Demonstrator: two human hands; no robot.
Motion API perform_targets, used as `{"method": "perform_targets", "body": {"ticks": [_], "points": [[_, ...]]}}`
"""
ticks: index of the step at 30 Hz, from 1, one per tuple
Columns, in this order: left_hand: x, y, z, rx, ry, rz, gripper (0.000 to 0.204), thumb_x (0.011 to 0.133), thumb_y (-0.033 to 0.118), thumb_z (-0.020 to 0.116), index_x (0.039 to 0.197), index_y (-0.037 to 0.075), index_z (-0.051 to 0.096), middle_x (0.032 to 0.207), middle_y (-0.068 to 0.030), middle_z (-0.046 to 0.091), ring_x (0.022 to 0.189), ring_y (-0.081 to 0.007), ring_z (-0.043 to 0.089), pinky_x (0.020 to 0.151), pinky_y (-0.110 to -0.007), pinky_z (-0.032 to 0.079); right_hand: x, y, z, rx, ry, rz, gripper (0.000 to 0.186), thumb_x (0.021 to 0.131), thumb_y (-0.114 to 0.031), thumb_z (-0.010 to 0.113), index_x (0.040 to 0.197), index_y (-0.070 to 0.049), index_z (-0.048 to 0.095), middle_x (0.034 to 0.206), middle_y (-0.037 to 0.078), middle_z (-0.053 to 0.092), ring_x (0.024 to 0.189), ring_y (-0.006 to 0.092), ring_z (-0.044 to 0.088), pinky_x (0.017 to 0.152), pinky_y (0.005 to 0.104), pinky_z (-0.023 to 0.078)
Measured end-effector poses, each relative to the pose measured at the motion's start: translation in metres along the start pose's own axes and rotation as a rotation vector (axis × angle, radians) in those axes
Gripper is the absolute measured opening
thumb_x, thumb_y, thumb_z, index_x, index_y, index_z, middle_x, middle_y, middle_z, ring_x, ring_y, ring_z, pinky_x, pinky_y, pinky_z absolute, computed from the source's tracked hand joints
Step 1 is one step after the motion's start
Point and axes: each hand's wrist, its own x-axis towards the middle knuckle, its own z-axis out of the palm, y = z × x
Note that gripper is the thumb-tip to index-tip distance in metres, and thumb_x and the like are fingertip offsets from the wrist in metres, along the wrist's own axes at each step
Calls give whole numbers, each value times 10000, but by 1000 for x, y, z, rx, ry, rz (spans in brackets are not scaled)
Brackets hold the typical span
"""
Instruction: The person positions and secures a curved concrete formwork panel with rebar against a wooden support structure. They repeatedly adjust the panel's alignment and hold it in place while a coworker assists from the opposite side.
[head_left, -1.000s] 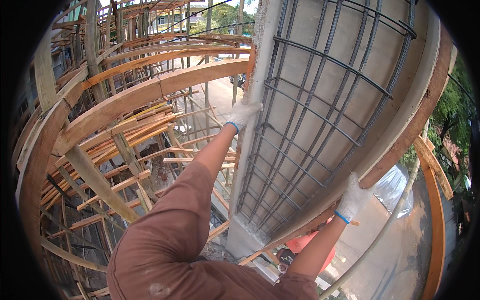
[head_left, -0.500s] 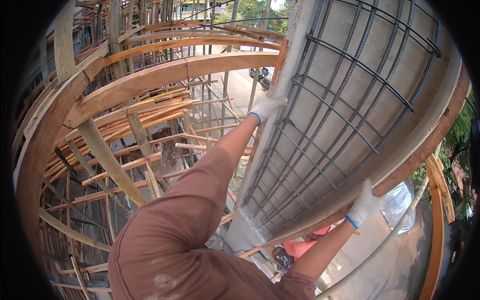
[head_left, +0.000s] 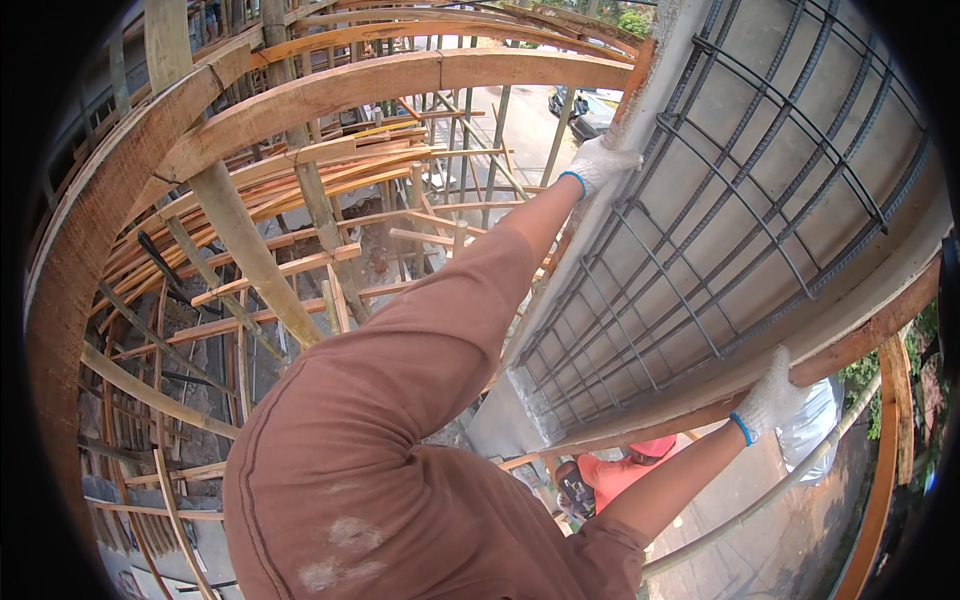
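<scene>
A long trough-shaped form (head_left: 545, 345) slopes up and away on the right, with a steel rebar cage (head_left: 745, 180) lying inside it. My left hand (head_left: 603, 165), in a white glove with a blue cuff, grips the form's left edge, its fingertips over the rim beside the bars. My right hand (head_left: 770, 400), gloved the same way, is closed over the right edge at the wooden rail (head_left: 840, 345). Both arms are stretched out wide. The undersides of both grips are hidden.
Timber beams (head_left: 400, 85) curve across the left, above a pile of planks (head_left: 290, 185) and several wooden posts. Below, a person (head_left: 615, 475) in a red top and cap is close to the form. A bamboo pole (head_left: 760, 520) and silvery sheeting (head_left: 812, 430) are at lower right.
The whole view has shifted, so form and hands appear farther right. More of the person below shows. Both hands keep their holds on the edges.
</scene>
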Motion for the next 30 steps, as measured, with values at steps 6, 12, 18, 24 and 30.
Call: {"method": "perform_targets", "body": {"ticks": [6, 12, 18, 24, 30], "points": [[-6, 7, -3, -76, -57, -3, 644, 697, 461, 802, 1137, 4, 687, 1063, -106, 701, 971, -190, 637, 894, -317, 492, -1, -3, 0, -43, 6, 14, 605, 749, -240, 783, 1175, 137, 578, 1140, 212, 675, 1003, 281, 649, 915, 357, 480], [-5, 6, -4, -14, -14, 11, 624, 695, 466, 807, 1125, 27, 697, 1048, -91, 705, 960, -181, 639, 890, -314, 495, 1, -1, 0, -45, 6, 11, 612, 748, -241, 788, 1172, 145, 572, 1123, 211, 677, 996, 271, 649, 910, 355, 484], [-1, 5, -3, -1, -50, 11, 650, 732, 450, 792, 1195, 14, 655, 1091, -117, 682, 987, -188, 619, 911, -310, 478, 1, 1, -2, -13, -20, 35, 626, 745, -266, 790, 1155, 151, 570, 1110, 217, 678, 983, 282, 651, 898, 355, 487], [0, -1, 0, 25, -19, 49, 708, 680, 549, 752, 1166, 38, 680, 1078, -162, 702, 1009, -260, 652, 921, -342, 491, 0, -1, -2, -87, -12, 15, 648, 744, -298, 785, 1161, 149, 569, 1115, 223, 676, 986, 305, 650, 907, 360, 480], [7, -6, 0, 67, -20, 46, 707, 694, 548, 755, 1179, 40, 678, 1109, -167, 700, 1028, -259, 655, 940, -347, 486, 6, 7, -3, -188, 6, 34, 693, 738, -326, 791, 1178, 157, 559, 1140, 242, 665, 1021, 320, 646, 926, 373, 476]]}}
